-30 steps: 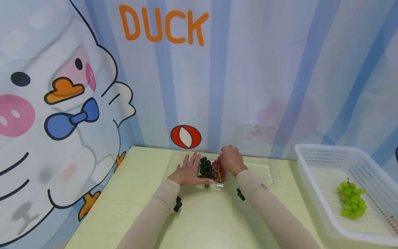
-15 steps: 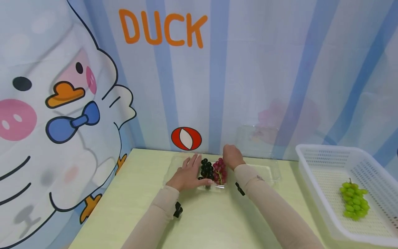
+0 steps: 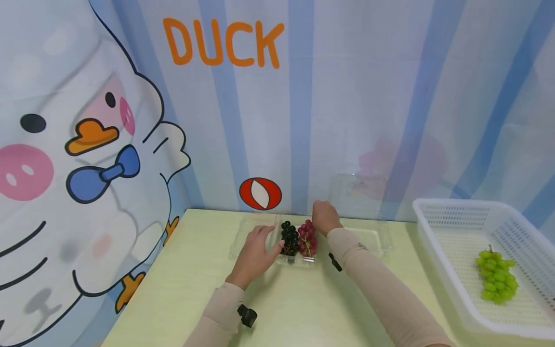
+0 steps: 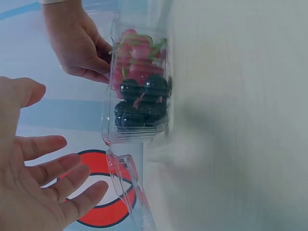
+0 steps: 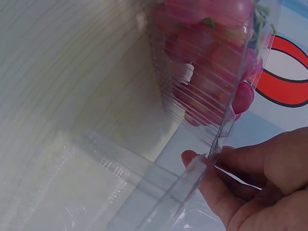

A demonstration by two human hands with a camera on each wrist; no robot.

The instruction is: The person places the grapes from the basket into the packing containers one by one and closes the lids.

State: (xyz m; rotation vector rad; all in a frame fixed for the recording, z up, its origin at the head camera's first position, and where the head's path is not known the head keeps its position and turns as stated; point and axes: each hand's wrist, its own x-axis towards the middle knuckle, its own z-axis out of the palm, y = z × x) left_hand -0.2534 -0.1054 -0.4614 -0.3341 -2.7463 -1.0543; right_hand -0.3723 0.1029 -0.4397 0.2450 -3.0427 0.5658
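Note:
A clear plastic clamshell box (image 3: 299, 259) sits near the table's back edge, holding black grapes (image 3: 289, 237) on the left and red grapes (image 3: 308, 236) on the right. Its lid (image 3: 249, 236) lies folded out to the left. My left hand (image 3: 256, 253) hovers at the near left corner of the box; in the left wrist view its fingers (image 4: 77, 175) are spread, apart from the plastic. At the right back corner, my right hand (image 3: 326, 219) pinches the box rim between thumb and fingers, as the right wrist view shows beside the red grapes (image 5: 211, 62).
Another clear plastic container (image 3: 368, 236) stands right of the box, with its lid (image 3: 357, 195) raised against the curtain. On the right, a white perforated basket (image 3: 438, 270) holds a bunch of green grapes (image 3: 496, 277). A striped curtain (image 3: 347, 96) backs the table.
My left hand has pulled back toward me from the left side of the box, uncovering the lid. My right hand has shifted slightly right at the back corner and stays at the rim.

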